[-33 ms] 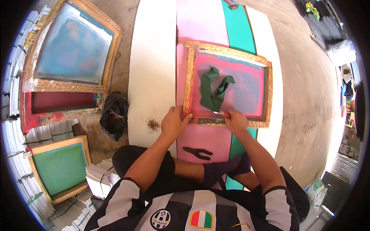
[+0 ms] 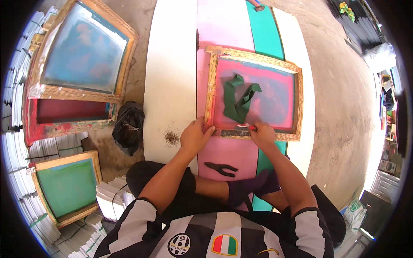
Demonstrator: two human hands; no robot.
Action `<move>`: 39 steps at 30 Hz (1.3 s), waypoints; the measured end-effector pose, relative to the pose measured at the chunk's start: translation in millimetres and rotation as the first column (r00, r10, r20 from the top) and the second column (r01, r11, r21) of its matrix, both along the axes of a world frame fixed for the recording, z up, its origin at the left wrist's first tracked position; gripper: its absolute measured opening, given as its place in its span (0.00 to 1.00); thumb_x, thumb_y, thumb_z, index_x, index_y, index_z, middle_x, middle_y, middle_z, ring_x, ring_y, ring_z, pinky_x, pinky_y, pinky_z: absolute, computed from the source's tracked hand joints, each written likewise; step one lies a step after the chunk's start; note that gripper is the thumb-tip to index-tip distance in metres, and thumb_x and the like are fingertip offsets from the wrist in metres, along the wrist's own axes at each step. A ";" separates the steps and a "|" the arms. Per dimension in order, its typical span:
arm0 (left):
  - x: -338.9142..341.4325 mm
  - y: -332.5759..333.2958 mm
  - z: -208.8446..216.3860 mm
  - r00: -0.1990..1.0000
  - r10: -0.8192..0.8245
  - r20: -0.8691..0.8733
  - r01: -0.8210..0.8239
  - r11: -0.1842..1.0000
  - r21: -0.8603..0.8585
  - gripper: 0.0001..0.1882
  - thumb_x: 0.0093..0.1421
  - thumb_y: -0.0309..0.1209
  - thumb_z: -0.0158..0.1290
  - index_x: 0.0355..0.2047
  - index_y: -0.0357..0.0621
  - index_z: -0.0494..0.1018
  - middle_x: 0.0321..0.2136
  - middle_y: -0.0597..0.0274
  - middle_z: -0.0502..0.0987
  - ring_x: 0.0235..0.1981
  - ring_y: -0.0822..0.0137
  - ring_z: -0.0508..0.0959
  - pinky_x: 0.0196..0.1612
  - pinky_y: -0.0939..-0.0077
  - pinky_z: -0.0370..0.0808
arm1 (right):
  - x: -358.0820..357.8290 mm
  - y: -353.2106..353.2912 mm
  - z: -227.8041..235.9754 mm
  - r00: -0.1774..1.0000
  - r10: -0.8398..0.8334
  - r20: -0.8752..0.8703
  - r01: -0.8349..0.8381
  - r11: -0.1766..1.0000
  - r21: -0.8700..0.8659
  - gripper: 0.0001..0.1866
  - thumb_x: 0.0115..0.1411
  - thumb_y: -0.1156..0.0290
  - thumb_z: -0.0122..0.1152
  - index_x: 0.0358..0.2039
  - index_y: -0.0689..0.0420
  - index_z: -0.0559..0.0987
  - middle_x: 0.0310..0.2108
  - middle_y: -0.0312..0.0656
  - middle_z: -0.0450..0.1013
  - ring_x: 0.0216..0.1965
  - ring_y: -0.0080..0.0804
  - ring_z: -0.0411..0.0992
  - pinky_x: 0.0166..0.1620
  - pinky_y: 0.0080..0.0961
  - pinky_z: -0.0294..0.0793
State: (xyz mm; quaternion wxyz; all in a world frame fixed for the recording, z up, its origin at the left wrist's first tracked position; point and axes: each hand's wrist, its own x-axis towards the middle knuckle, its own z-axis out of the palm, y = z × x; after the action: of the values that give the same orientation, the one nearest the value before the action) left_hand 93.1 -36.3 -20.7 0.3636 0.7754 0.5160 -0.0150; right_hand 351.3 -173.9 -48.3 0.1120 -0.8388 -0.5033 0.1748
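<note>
A wooden screen-printing frame with pink and blue stained mesh lies flat before me. At its near left corner my left hand grips the wood, the thumb on top of the near rail. My right hand is closed round the red handle of a screwdriver-like tool, over the near rail. Its short metal shaft points left along the rail's inner edge; the exact tip is hard to make out. A folded dark green cloth strip rests on the mesh, just beyond the tool.
Black-handled pliers lie between me and the frame. Small staple-like bits are heaped on the white board at left, beside a black plastic bag. More frames lean on paper stacks. A hammer-like tool lies far off.
Both hands keep their places on the frame and the tool. The tool's shaft has tilted very slightly; the whole view has shifted a little.
</note>
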 end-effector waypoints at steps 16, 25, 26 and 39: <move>-18.4 -9.3 -31.8 0.989 -0.064 0.136 0.062 0.998 0.022 0.33 0.61 0.41 0.61 0.64 0.43 0.67 0.43 0.40 0.82 0.46 0.41 0.82 0.50 0.49 0.77 | -43.7 -28.2 15.1 0.997 -0.063 0.037 0.064 0.998 -0.022 0.20 0.60 0.47 0.65 0.34 0.52 0.87 0.29 0.51 0.80 0.35 0.54 0.79 0.40 0.53 0.78; -29.0 -1.9 -16.5 0.971 -0.072 0.229 0.076 0.997 -0.008 0.28 0.59 0.39 0.63 0.59 0.45 0.74 0.45 0.42 0.82 0.49 0.43 0.82 0.53 0.55 0.77 | -60.6 -31.9 22.5 0.996 -0.088 -0.033 0.086 0.995 -0.053 0.22 0.62 0.46 0.63 0.35 0.53 0.86 0.33 0.52 0.81 0.38 0.55 0.79 0.41 0.53 0.77; -29.1 -2.2 -14.5 0.971 -0.072 0.228 0.077 0.997 -0.013 0.29 0.59 0.39 0.63 0.59 0.45 0.73 0.45 0.42 0.82 0.50 0.43 0.81 0.53 0.54 0.77 | -61.0 -31.4 24.5 0.994 -0.098 -0.037 0.095 0.992 -0.078 0.22 0.62 0.46 0.62 0.36 0.54 0.86 0.34 0.52 0.81 0.39 0.56 0.79 0.42 0.53 0.77; -40.5 20.1 -34.9 0.984 0.035 0.172 -0.015 0.994 -0.112 0.21 0.63 0.43 0.61 0.51 0.43 0.82 0.29 0.46 0.82 0.29 0.58 0.83 0.37 0.64 0.78 | -68.5 23.5 30.1 0.970 0.016 -0.241 0.013 0.993 0.117 0.19 0.66 0.52 0.61 0.41 0.56 0.78 0.27 0.49 0.79 0.31 0.55 0.78 0.34 0.50 0.71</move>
State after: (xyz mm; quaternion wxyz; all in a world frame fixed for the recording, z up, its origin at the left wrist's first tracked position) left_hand 52.6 -16.3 -55.7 0.4498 0.7460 0.4903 0.0287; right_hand 282.8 -150.5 -18.2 0.2217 -0.8028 -0.4959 0.2458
